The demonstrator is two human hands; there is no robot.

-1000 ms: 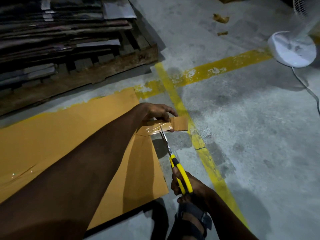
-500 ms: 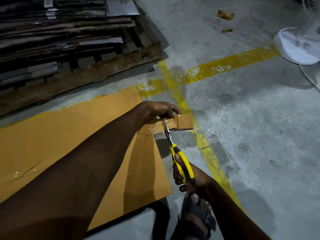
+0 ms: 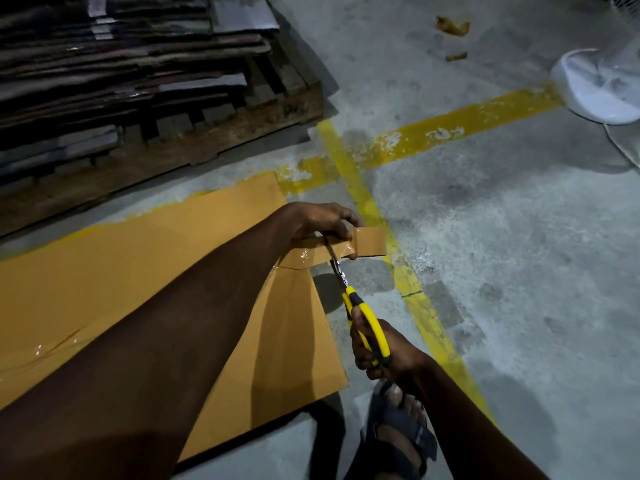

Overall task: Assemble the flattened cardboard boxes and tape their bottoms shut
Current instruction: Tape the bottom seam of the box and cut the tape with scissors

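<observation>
1. On the rough, speckled grey concrete floor [image 3: 502, 271], a flattened cardboard box [image 3: 138, 289] lay smooth and tan. Its right edge was near a chipped yellow painted line [image 3: 367, 202].
2. The left hand [image 3: 322, 221] reached across the box to its far right corner and held a roll of brown tape [image 3: 372, 240], with the fingers curled over the roll.
3. A glossy, slightly wrinkled strip of tape [image 3: 304, 256] ran from the roll onto the corner of the box.
4. The right hand [image 3: 391, 355] gripped the scissors [image 3: 372, 323], its fingers curled round the yellow and black loop handles. The thin metal blades met the strip just beside the roll.
5. Behind the box, a coarse wooden pallet [image 3: 225, 143] bore a layered stack of flat cardboard sheets [image 3: 121, 64], dark and uneven at the edges.
6. A round white fan base [image 3: 595, 91] sat at the right edge, with crumpled brown scraps [image 3: 452, 26] nearby. A dark strapped sandal [image 3: 398, 434] showed below the right hand.
</observation>
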